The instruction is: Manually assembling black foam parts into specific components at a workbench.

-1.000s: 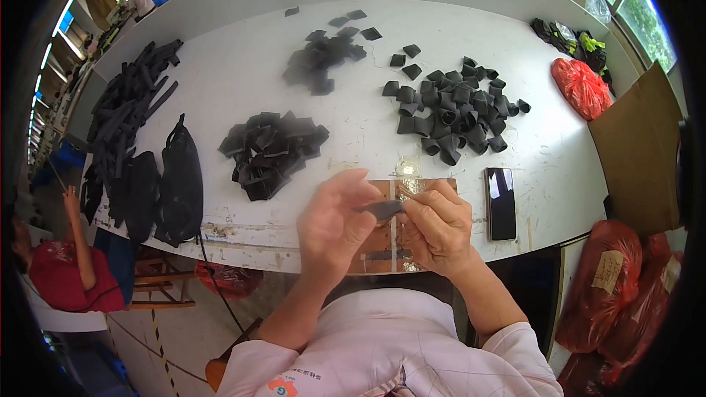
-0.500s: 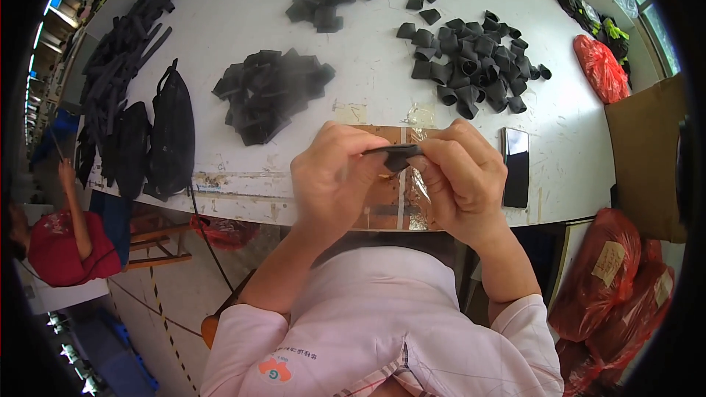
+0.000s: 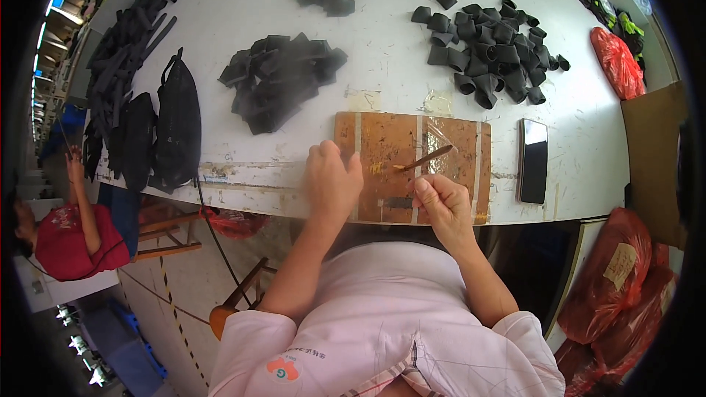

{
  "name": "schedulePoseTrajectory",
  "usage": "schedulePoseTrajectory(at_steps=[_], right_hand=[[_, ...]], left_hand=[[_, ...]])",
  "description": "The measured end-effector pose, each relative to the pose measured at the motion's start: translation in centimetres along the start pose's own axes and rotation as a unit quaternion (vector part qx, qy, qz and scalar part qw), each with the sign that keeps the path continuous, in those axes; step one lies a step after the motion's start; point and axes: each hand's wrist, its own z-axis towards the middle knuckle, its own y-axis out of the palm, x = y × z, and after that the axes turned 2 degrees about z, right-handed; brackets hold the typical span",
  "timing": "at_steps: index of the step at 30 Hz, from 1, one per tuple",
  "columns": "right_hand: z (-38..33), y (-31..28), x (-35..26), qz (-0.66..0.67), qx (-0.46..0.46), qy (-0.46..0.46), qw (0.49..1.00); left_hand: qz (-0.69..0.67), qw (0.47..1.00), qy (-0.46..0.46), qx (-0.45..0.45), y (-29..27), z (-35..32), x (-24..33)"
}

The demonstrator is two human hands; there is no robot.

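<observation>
My right hand (image 3: pixel 446 207) is closed in a pinch over the right part of a brown board (image 3: pixel 375 140) at the table's near edge. Whatever its fingertips hold is too small and dark to name. A thin brown stick with a pale tip, like a small brush (image 3: pixel 426 158), lies slantwise on the board just beyond those fingers. A flat dark patch (image 3: pixel 399 202) shows on the board left of the thumb. At the board's left edge is my left hand (image 3: pixel 331 184), slightly blurred, its fingers curled under and mostly hidden.
Piles of flat black pieces (image 3: pixel 279 77) and rolled black loops (image 3: pixel 493 48) lie beyond the board. Black strips (image 3: pixel 121 66) and black bags (image 3: pixel 178 125) are at left. A phone (image 3: pixel 532 162) lies at right, near red bags (image 3: pixel 614 62). A co-worker (image 3: pixel 77 239) sits far left.
My hands have come apart and lowered; the black piece pinched between them is no longer visible there. The board and the brush-like stick are now uncovered. The whole view has shifted slightly.
</observation>
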Motion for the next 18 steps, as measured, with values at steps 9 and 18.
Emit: schedulePoseTrajectory(at_steps=[9, 18], right_hand=[[-0.2, 1.4, 0.1, -0.08, -0.053, -0.015, 0.995], [-0.3, 3.5, -2.1, -0.035, -0.027, -0.078, 0.996]], left_hand=[[-0.164, 0.976, -0.091, -0.113, -0.8, 0.9, -1.5], [-0.558, 0.774, -0.228, -0.193, -5.2, -0.2, -0.4]])
